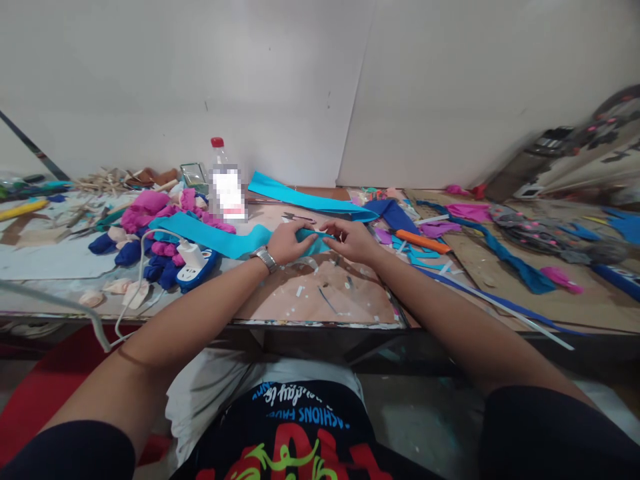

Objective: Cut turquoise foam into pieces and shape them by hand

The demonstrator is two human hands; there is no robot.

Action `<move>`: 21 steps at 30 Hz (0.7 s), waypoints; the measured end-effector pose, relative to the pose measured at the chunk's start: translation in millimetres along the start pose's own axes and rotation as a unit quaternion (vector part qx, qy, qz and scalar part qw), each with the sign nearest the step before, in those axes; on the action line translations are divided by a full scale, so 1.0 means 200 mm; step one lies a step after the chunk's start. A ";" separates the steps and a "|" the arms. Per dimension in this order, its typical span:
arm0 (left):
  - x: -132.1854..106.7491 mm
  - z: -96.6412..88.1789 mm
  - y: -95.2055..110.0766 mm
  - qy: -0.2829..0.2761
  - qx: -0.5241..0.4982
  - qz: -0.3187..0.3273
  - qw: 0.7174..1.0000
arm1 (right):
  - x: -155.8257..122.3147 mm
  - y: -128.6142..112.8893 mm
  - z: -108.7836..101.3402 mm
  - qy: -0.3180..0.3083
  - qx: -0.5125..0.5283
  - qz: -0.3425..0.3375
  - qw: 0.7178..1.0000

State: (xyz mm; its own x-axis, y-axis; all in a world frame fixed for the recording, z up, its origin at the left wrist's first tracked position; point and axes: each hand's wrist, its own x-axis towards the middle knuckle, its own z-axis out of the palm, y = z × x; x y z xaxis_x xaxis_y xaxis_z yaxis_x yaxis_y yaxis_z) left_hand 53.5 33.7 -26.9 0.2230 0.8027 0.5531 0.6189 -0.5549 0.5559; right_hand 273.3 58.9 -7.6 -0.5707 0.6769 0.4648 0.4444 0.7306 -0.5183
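Observation:
A bright blue fabric strip [220, 237] runs across the table from the left into my hands. My left hand [289, 243], with a metal watch [265, 259] at its wrist, is closed on the strip's gathered end. My right hand [353, 240] pinches the end of the same strip, its thumb and fingers bent together. Parts of the strip are hidden under my fingers. Just behind my hands lies a small pair of scissors or snips [299, 218], partly covered. A second flat blue strip [305, 198] stretches behind them along the wall.
At left are pink and navy fabric bundles [145, 210], a blue-white power strip [197, 268] with a plugged-in white adapter, and a bottle with a red cap [217, 143]. An orange cutter [423, 241] and fabric scraps lie at right. A dark tumbler [530, 163] leans behind.

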 end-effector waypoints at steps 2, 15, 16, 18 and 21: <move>0.00 0.00 0.00 0.003 -0.018 -0.012 1.000 | 0.00 -0.01 0.00 -0.010 -0.009 -0.006 1.000; 0.00 -0.01 0.01 0.102 -0.047 0.027 0.993 | 0.00 0.04 0.01 0.031 0.012 0.049 0.998; 0.00 -0.01 0.02 0.104 -0.045 0.036 0.993 | 0.00 0.05 0.02 0.030 0.016 0.053 0.998; 0.00 -0.02 0.03 0.109 -0.042 0.057 0.992 | 0.00 0.06 0.03 0.036 0.037 0.067 0.996; 0.00 -0.02 0.04 0.122 -0.037 0.080 0.989 | 0.01 0.06 0.04 0.061 0.098 0.087 0.990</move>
State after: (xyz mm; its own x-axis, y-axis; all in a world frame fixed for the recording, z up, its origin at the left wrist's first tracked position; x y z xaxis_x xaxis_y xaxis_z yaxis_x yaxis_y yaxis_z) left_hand 55.2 28.4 -18.9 0.1192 0.6321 0.7657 0.5315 -0.6920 0.4885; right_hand 272.9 68.7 -18.7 -0.4053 0.8049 0.4334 0.3789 0.5794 -0.7216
